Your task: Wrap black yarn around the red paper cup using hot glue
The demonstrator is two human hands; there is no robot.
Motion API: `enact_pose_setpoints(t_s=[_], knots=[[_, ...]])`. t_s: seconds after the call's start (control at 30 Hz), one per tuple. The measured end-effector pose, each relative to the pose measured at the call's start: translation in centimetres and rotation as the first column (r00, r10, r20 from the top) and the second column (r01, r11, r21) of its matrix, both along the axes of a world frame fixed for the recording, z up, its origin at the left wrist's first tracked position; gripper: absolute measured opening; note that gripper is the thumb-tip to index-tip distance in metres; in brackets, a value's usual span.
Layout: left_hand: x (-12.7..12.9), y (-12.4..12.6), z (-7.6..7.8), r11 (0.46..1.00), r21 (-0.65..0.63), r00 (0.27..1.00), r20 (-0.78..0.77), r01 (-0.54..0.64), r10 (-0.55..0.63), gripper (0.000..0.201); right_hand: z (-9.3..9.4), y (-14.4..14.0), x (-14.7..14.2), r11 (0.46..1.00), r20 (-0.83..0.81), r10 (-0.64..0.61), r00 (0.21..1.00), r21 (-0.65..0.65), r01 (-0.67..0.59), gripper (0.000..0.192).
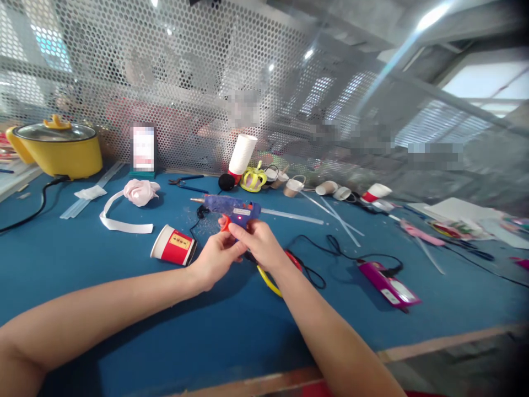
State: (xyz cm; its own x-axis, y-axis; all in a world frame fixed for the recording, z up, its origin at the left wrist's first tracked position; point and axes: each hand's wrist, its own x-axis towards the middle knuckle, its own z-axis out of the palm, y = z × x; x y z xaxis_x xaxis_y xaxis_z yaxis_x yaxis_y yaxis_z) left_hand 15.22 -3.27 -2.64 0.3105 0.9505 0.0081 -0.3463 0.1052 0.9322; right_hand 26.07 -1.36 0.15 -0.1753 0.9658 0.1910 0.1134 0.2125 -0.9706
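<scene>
A blue hot glue gun [225, 206] is up in front of me, its nozzle pointing left and a small red light lit on its side. From its back end sticks out a clear glue stick [293, 216]. My right hand [262, 242] is closed around the handle, thumb near the orange trigger [225, 223]. Closed on the handle from the other side is my left hand [215, 256]; its fingertips are partly hidden. Just left of that hand a red and white paper cup [176, 245] lies on its side. Behind the cup rests a pale pink fabric rose [141, 192] with a white strip [124, 226].
Pliers [190, 183], a yellow electric pot [61, 149] and a propped phone [143, 149] are toward the back left. Stacked cups [243, 154] and a yellow-green basket [253, 179] stand by the perforated screen. A purple power strip [388, 284] and cables lie right.
</scene>
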Motion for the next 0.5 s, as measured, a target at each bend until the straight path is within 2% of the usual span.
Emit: enact_pose_setpoints(t_s=[0.03, 0.1, 0.17, 0.2, 0.23, 0.27, 0.3, 0.37, 0.4, 0.43, 0.47, 0.5], knots=[[-0.1, 0.0, 0.0, 0.999, 0.028, 0.998, -0.055, 0.015, -0.014, 0.023, 0.0, -0.1, 0.0, 0.998, -0.001, 0.034, 0.999, -0.044, -0.034, 0.029], [-0.7, 0.0, 0.6, 0.993, 0.093, 0.973, -0.224, 0.073, -0.051, 0.023, 0.1, -0.1, 0.0, 0.997, -0.017, 0.011, 1.0, -0.075, -0.012, 0.026], [-2.0, 0.0, 2.1, 0.97, 0.089, 0.867, -0.472, 0.225, -0.158, 0.029, 0.4, 0.0, 0.1, 0.996, -0.074, -0.066, 0.995, -0.056, 0.062, 0.022], [-3.0, 0.1, 3.1, 0.943, 0.078, 0.798, -0.557, 0.325, -0.229, 0.028, 0.6, 0.1, 0.3, 0.995, -0.109, -0.091, 0.99, -0.051, 0.085, 0.019], [-4.1, 0.2, 4.2, 0.916, 0.127, 0.747, -0.627, 0.38, -0.223, 0.024, 0.8, 0.1, 0.4, 0.994, -0.142, -0.103, 0.985, -0.047, 0.097, 0.017], [-5.4, 0.3, 5.3, 0.894, 0.22, 0.695, -0.707, 0.391, -0.131, 0.022, 1.1, 0.1, 0.6, 0.994, -0.158, -0.105, 0.982, -0.047, 0.099, 0.015], [-6.8, 0.6, 6.3, 0.871, 0.318, 0.621, -0.784, 0.374, 0.02, 0.022, 1.3, 0.1, 0.7, 0.994, -0.158, -0.107, 0.982, -0.048, 0.101, 0.015], [-9.6, 1.6, 7.5, 0.825, 0.463, 0.381, -0.862, 0.324, 0.334, 0.025, 1.7, 0.1, 0.8, 0.992, -0.131, -0.119, 0.984, -0.066, 0.111, 0.016], [-10.9, 2.2, 7.6, 0.823, 0.496, 0.248, -0.865, 0.278, 0.437, 0.03, 1.8, 0.0, 0.7, 0.99, -0.112, -0.12, 0.986, -0.086, 0.111, 0.017], [-12.1, 2.8, 7.3, 0.844, 0.466, 0.152, -0.885, 0.264, 0.441, 0.035, 1.8, 0.0, 0.5, 0.989, -0.096, -0.116, 0.989, -0.109, 0.105, 0.018], [-13.1, 3.4, 6.7, 0.886, 0.399, 0.096, -0.917, 0.235, 0.388, 0.043, 1.8, 0.0, 0.3, 0.987, -0.088, -0.105, 0.991, -0.127, 0.094, 0.018], [-13.8, 3.9, 5.9, 0.937, 0.3, 0.092, -0.953, 0.18, 0.287, 0.048, 1.7, -0.1, 0.0, 0.987, -0.085, -0.09, 0.992, -0.138, 0.078, 0.018]])
